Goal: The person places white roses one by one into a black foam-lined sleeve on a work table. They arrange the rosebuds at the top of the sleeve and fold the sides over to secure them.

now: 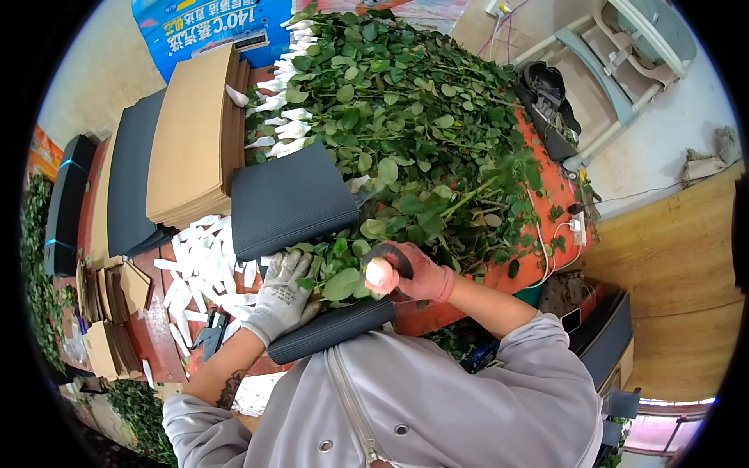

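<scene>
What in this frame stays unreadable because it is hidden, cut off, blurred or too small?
All in the head view:
- Stem of the pink rose: hidden behind its own bloom.
- Right hand's fingertips: mostly hidden by the bloom and dark glove palm.
- Print on the left hand's glove: too small to read.
- Whatever lies under the black sheets: covered by them.
- Far-left foliage: cut off by the round image edge.

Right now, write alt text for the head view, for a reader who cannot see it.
The red-gloved right hand holds a pink flower over a red table heaped with leafy stems; the pale-gloved left hand lies beside a dark corrugated sheet, near scattered white sleeves.
</scene>
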Demonstrator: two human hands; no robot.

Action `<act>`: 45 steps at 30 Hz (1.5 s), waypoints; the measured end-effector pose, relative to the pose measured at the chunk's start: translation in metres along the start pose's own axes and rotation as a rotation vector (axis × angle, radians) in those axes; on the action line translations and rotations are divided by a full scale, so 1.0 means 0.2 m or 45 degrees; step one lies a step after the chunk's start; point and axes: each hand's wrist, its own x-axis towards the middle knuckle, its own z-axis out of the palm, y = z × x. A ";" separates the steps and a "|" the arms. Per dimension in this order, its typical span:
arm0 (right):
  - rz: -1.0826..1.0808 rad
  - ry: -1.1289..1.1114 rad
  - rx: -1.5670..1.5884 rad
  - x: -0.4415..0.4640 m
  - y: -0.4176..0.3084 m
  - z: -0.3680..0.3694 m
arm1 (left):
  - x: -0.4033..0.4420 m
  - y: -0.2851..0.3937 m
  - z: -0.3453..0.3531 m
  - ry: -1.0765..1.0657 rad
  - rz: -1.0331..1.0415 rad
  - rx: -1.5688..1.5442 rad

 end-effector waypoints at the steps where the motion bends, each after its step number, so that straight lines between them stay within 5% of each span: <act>1: 0.032 0.050 0.053 0.00 -0.01 -0.01 | 0.00 0.00 0.00 0.001 0.001 0.011; 4: -0.116 0.239 0.115 0.00 -0.07 -0.05 | 0.00 0.00 0.00 0.006 0.006 0.020; 6: 0.094 0.203 0.110 -0.04 -0.05 -0.11 | 0.00 0.00 0.01 0.013 0.008 0.015; 10: 0.202 0.821 0.501 -0.05 -0.36 -0.35 | -0.01 0.00 0.02 0.058 0.030 0.013; 12: 0.200 0.740 0.480 -0.11 -0.42 -0.62 | 0.00 0.00 0.00 0.026 0.039 0.013; 15: 0.127 1.235 -0.048 -0.22 -0.63 -1.05 | 0.01 0.00 0.03 0.026 0.008 0.099; 21: 0.013 1.834 -0.447 -0.79 -0.69 -2.10 | 0.01 0.00 0.05 0.129 0.038 0.013; 26: 0.123 2.147 -0.656 -1.26 -0.89 -2.52 | 0.00 -0.01 0.07 0.173 0.065 0.021; 30: -0.025 1.609 -0.785 -0.73 -1.07 -2.06 | 0.01 0.00 0.03 0.126 0.052 0.028; 33: 0.348 0.827 -1.222 -0.25 -1.16 -1.35 | 0.01 -0.01 0.01 0.067 0.050 0.029; 35: -0.425 0.028 -1.073 0.04 -1.11 -1.02 | 0.01 -0.01 0.00 0.174 0.071 -0.041; 37: -0.458 -0.251 -0.903 0.15 -0.91 -0.64 | -0.02 -0.05 -0.01 0.175 0.166 -0.037; 38: -0.329 -0.605 -1.151 0.21 -0.89 -0.51 | -0.04 -0.07 0.00 0.302 0.196 -0.158; 40: -0.621 -0.609 -1.128 0.31 -0.74 -0.29 | -0.11 -0.10 -0.04 0.397 0.142 -0.223; 42: -0.275 -0.893 -0.949 0.40 -0.61 -0.10 | -0.22 -0.15 -0.02 0.566 -0.021 -0.376; 43: -0.313 -0.933 -0.941 0.43 -0.53 -0.04 | -0.29 -0.15 -0.02 0.581 -0.175 -0.450; 45: -0.216 -0.785 -0.531 0.44 -0.39 0.06 | -0.37 -0.17 0.01 0.488 -0.171 -0.730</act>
